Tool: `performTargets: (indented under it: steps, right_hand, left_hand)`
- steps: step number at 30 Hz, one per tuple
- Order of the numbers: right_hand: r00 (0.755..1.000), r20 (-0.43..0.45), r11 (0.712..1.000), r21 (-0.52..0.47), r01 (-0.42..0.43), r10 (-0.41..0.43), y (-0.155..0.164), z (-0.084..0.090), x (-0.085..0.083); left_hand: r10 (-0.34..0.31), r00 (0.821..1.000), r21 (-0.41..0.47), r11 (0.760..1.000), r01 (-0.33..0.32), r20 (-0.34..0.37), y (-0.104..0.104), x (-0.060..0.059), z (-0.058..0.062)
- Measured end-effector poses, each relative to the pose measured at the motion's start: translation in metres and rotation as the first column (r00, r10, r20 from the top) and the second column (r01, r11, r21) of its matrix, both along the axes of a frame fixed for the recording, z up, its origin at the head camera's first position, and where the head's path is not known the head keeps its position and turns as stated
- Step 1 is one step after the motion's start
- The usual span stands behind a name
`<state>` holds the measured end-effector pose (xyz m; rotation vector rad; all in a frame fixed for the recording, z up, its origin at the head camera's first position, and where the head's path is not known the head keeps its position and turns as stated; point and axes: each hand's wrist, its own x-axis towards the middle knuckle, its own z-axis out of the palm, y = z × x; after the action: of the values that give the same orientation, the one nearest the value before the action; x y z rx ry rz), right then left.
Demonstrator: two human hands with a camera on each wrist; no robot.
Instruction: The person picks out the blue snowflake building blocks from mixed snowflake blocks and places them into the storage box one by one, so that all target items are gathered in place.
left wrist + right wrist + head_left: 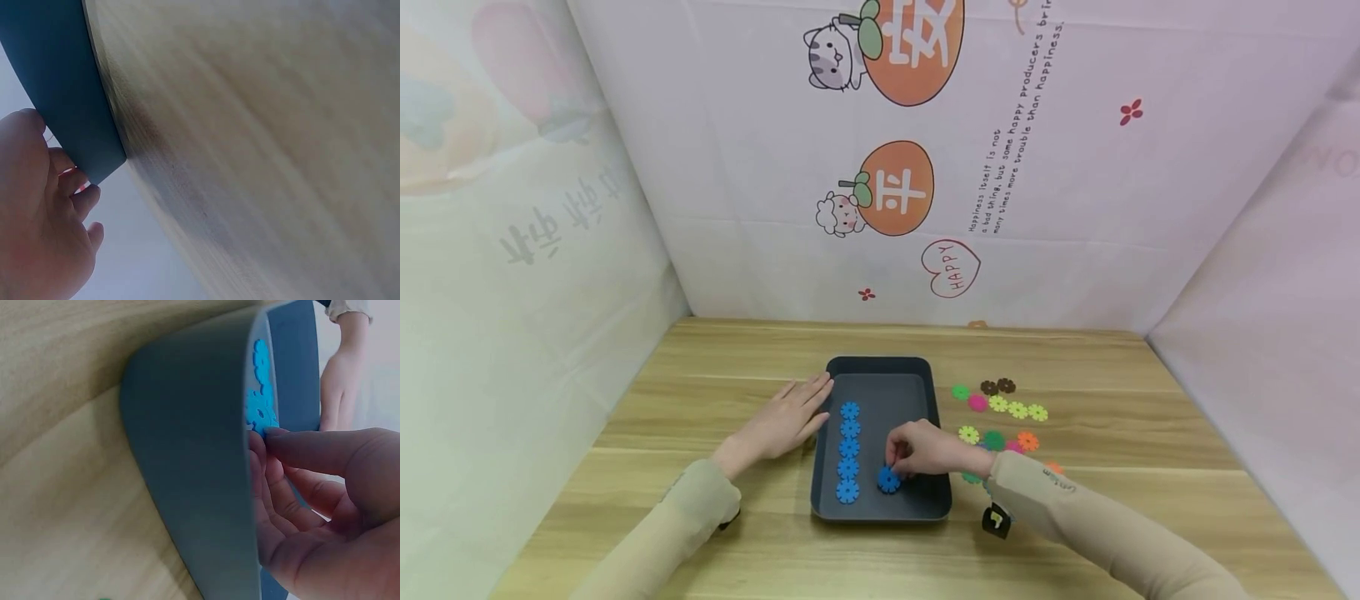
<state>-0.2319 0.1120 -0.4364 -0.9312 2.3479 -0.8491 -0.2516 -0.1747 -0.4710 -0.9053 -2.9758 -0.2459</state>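
A dark grey rectangular tray (887, 396) sits on the wooden table. Down its left side runs a straight column of several blue notched plastic discs (848, 447), shaped like snowflakes. My right hand (927, 447) reaches over the tray's right wall and pinches another blue disc (888, 480) between thumb and fingers, low over the tray floor. In the right wrist view this disc (260, 412) shows at the fingertips, just past the tray wall (194, 450). My left hand (786, 419) rests on the left rim with fingers extended; the left wrist view shows its fingertips along the tray's edge.
To the right of the tray lie loose notched discs in yellow (1018, 410), orange (1027, 441), green (993, 440), pink (977, 402) and brown (1006, 386), partly under my right forearm. Printed cloth walls (760, 208) enclose the table at the back and sides.
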Motion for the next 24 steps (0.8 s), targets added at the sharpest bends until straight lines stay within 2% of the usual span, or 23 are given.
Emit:
performTargets:
  steps: [7, 15, 20, 24]
  right_hand:
    - [1.000, 0.003, 1.000, 0.028, -0.007, 0.006, -0.002, -0.007, 0.002]
    - [1.000, -0.019, 1.000, 0.030, -0.008, 0.008, -0.002, -0.006, 0.002]
    - [1.000, -0.020, 1.000, -0.001, 0.017, -0.017, 0.002, 0.000, 0.003]
    - [0.998, -0.054, 0.999, -0.024, 0.034, -0.036, 0.014, 0.011, 0.001]
  left_hand:
    - [-0.006, 1.000, 0.012, 1.000, 0.006, -0.005, 0.000, -0.001, -0.001]
    - [-0.009, 1.000, 0.020, 1.000, 0.010, -0.014, 0.000, -0.001, -0.001]
    - [-0.003, 1.000, 0.016, 1.000, 0.003, -0.006, 0.000, 0.000, -0.001]
    - [-0.003, 1.000, 0.026, 1.000, 0.003, -0.004, 0.001, 0.000, -0.001]
